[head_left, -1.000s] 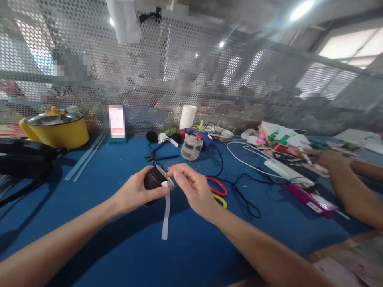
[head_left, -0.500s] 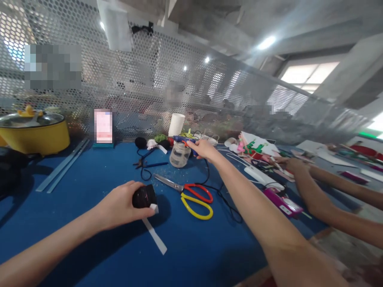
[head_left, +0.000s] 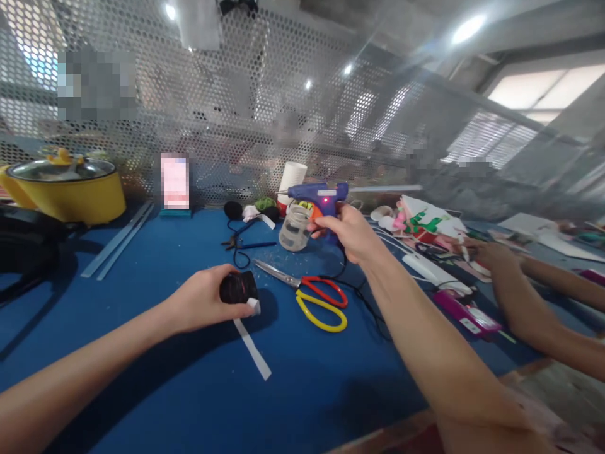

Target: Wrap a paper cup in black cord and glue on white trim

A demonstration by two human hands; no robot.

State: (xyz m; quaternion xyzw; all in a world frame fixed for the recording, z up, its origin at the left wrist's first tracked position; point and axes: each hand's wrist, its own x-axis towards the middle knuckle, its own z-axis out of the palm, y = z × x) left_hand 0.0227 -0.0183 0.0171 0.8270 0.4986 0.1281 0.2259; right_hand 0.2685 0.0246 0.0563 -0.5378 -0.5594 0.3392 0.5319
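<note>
Head | left hand (head_left: 202,301): clasping cylinder (head_left: 237,288) | right hand (head_left: 352,234): outstretched, gripping glue gun (head_left: 316,193)

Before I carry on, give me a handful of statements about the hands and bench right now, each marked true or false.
1. The right hand holds the glue gun. True.
2. A red light shows on the glue gun. True.
3. The left hand grips a black cylinder. True.
4. The scissors are in the left hand. False: they lie on the table.
5. The pot is green. False: it is yellow.
</note>
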